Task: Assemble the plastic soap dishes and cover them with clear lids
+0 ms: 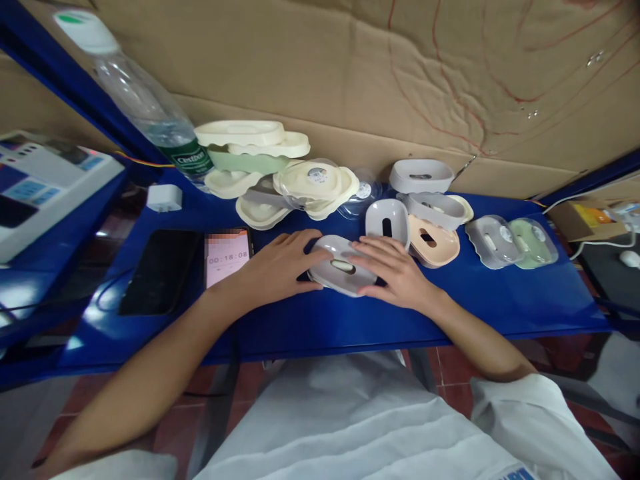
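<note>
A grey oval soap dish (342, 280) with a slot in its middle sits low over the blue table, held at both ends. My left hand (280, 265) grips its left end, thumb on the near side and fingers over the far rim. Around the right end my right hand (397, 272) is closed, its fingers lying across the rim. Something cream-coloured shows through the slot and below the left edge. Just behind my right hand are another grey soap dish piece (387, 217) and a peach one (435, 245).
Cream and green soap dish parts (250, 160) are piled at the back, beside a water bottle (185, 147). Two phones, one dark (160, 272) and one showing a timer (227, 257), lie left near a white charger (164, 198). Two lidded soap dishes (495, 241) stand right.
</note>
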`<state>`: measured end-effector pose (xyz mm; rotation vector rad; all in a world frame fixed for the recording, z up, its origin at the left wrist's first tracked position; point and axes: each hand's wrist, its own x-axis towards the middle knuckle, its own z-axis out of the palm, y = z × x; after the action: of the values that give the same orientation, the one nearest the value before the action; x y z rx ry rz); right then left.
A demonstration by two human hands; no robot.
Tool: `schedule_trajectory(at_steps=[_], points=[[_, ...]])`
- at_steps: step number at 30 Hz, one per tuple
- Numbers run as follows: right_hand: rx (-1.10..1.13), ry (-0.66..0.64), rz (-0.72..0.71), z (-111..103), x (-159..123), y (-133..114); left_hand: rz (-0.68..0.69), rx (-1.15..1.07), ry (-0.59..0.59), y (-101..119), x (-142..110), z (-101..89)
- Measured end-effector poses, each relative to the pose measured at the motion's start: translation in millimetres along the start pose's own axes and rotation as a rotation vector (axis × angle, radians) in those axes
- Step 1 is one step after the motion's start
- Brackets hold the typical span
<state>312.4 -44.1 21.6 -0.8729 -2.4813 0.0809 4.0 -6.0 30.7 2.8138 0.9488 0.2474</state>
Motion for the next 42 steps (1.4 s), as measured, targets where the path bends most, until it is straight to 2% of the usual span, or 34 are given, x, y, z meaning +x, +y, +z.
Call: schedule_trajectory(at_steps=[3,6,15,22,29,33,36,39,42], points=[[-0.052,-0.080,-0.054,-1,-1,-5,-0.043,0.067,0.016,-4,1,-0.9],[-0.073,-0.103,-0.058,2,0,-6,-0.067,0.055,0.028,-9,2,1.3],[-0.162,-0.076,-0.002,5,1,-1,-0.097,0.068,0.065,-9,2,2.8],[-0.252,-0.112,-0.069,9,0,-7,0.018,0.005,0.073,-4,1,1.4],[-0.170,-0.145,-0.049,12,0,-5,0.067,-0.051,0.077,-9,0,5.3],[-0.149,-0.169,-0.094,11,3,-7,-0.017,-0.102,0.233,-8,2,-1.4],[-0.108,-0.173,-0.172,13,3,-10,-0.150,0.006,0.366,-8,4,-6.5],[-0.078,-0.193,-0.199,17,1,-11,-0.264,0.119,0.363,-13,5,-7.2],[-0.084,-0.223,-0.156,19,-1,-9,-0.281,0.165,0.317,-21,6,-4.8]])
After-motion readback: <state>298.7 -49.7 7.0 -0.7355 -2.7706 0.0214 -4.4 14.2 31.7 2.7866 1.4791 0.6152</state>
